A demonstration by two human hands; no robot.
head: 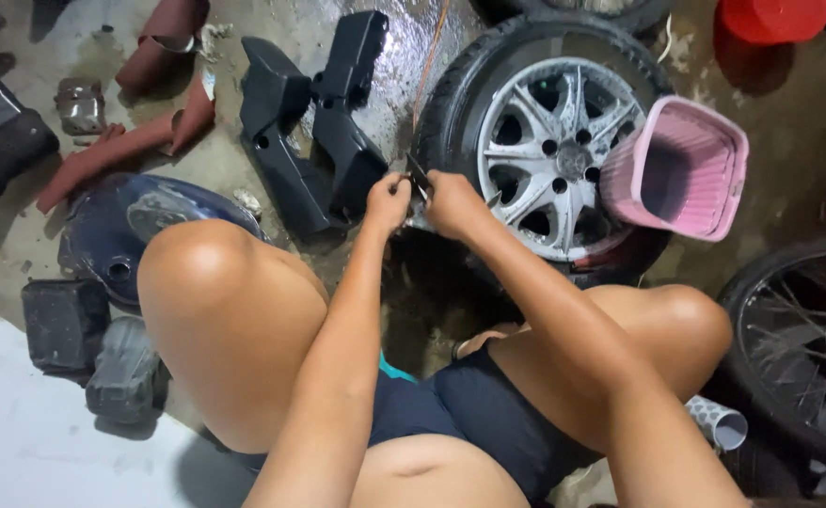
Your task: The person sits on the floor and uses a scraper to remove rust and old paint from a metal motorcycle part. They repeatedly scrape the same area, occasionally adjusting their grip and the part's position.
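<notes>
I squat over a wet concrete floor with both arms stretched forward. My left hand (pixel 388 200) and my right hand (pixel 452 201) meet at the near left rim of a car wheel (pixel 545 141) with a silver spoked hub and black tyre, lying flat. Both hands pinch a small dark tool or part (pixel 418 177) between them; what it is I cannot tell. A thin orange cord (pixel 429 56) runs up from the hands toward the top of the view.
A pink plastic basket (pixel 681 169) lies tilted on the wheel's right side. Black plastic body panels (pixel 314 122) lie left of the hands, dark red panels (pixel 140 113) and a blue fuel tank (pixel 131 235) further left. A spoked wheel (pixel 808 339) is at right, a red tub (pixel 775 19) above.
</notes>
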